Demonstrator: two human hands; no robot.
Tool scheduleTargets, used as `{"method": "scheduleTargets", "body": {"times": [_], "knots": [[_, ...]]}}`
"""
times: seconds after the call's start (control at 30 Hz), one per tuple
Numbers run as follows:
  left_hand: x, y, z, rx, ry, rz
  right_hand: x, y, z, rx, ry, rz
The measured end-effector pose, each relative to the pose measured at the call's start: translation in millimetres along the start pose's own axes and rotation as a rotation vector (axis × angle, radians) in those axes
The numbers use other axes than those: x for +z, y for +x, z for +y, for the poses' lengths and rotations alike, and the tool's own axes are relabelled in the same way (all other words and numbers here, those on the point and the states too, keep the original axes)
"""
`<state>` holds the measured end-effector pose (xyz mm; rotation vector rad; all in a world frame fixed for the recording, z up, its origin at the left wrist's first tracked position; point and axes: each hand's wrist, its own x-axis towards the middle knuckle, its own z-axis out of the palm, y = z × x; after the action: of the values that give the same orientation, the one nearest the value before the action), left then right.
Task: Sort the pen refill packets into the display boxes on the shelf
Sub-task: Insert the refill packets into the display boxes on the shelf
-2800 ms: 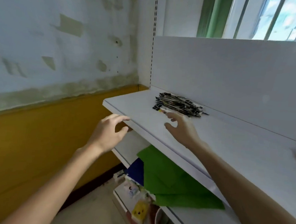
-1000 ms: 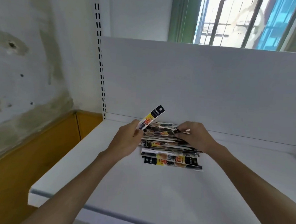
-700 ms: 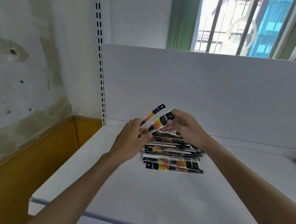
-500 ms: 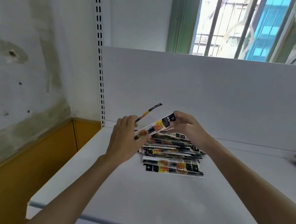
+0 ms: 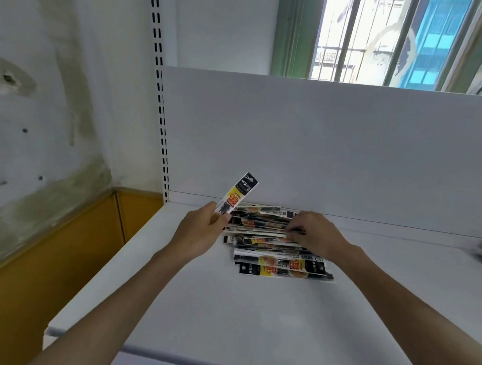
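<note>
My left hand point(image 5: 201, 230) is pinching one pen refill packet point(image 5: 240, 195), tilted up. Right hand point(image 5: 316, 235) has its fingers curled on the packet pile point(image 5: 280, 265) by the shelf's point(image 5: 255, 322) back edge, can't tell if it's gripping.

The place looks like a small shop: a white display shelf point(image 5: 227, 321) spreads beneath the left hand point(image 5: 196, 234), a slotted shelving upright point(image 5: 160, 122) rises beyond it, a plain back panel point(image 5: 320, 144) stands beyond the right hand point(image 5: 319, 236), and a heap of printed pen refill packets point(image 5: 281, 265) lies under that hand.
</note>
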<state>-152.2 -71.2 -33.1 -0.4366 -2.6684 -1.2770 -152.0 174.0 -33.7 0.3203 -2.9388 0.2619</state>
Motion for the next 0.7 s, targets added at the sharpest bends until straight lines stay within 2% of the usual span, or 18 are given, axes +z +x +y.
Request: {"method": "scheduleTargets", "body": {"times": [0.17,0.33,0.47,0.6,0.7], "knots": [[2.2,0.4,-1.5,-0.028,-0.083,-0.03,2.5,1.5,-3.7,-0.061,-0.031,0.154],[1.1,0.2,-1.6,-0.025,-0.094,-0.031,1.8,1.6,-10.7,-0.051,-0.075,0.045],[0.0,-3.8,-4.5,-0.022,-0.107,-0.026,8.3,-0.8,-14.2,-0.006,-0.051,0.143],[-2.1,-6.1,-5.2,-0.037,-0.104,0.013,11.3,-2.2,-17.1,0.004,-0.059,0.112],[-2.5,-8.4,-5.9,-0.05,-0.108,0.033,13.0,-1.5,-20.9,-0.01,-0.083,0.155]]}}
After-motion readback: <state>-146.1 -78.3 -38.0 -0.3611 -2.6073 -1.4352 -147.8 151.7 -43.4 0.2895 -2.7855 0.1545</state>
